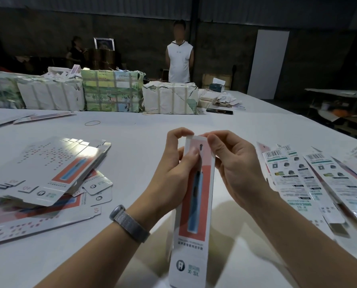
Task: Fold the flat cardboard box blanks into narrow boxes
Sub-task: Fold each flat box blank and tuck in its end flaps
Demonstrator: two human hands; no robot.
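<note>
Narrow box [194, 204] held upright over desk [144, 129]: left hand [173, 173] grips its side, right hand [233, 163] pinches top flap. Flat blanks [49, 169] stacked left, folded boxes [310, 183] right.

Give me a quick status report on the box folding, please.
Left hand and right hand both grip narrow box at top end. Box held upright over table. Nothing in the way.

Both forearms reach forward; left hand [173, 163] and right hand [233, 161] are raised, fingers curled and pinching.
</note>
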